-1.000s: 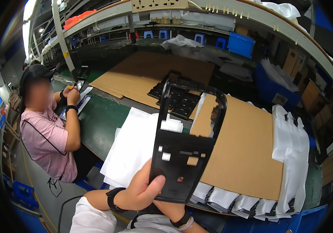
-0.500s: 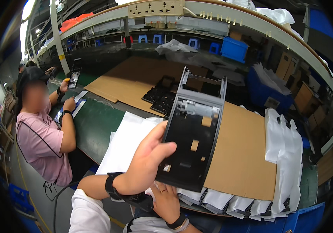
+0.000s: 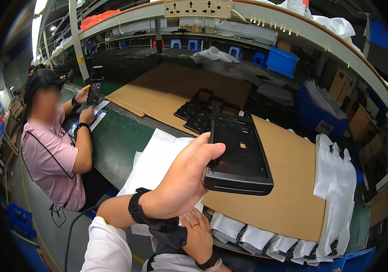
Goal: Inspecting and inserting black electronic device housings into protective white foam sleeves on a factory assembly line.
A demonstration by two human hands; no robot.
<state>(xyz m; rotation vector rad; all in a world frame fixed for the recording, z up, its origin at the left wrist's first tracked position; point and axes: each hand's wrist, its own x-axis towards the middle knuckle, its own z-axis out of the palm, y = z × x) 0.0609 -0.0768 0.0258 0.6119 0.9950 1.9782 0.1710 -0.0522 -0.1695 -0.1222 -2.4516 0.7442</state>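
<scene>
Black plastic frame (image 3: 250,164), clasped in the left hand (image 3: 178,181), overlapping the cardboard sheet (image 3: 289,195) in view.
Frame lies at 2 o'clock from this hand, thumb over its left edge, other fingers hidden. Recommended: support by the edges, thumb off the panel face; tilt slowly. Right hand (image 3: 197,236), between 5 and 6 o'clock: grip cannot be told. No legible lettering shows on the frame.
</scene>
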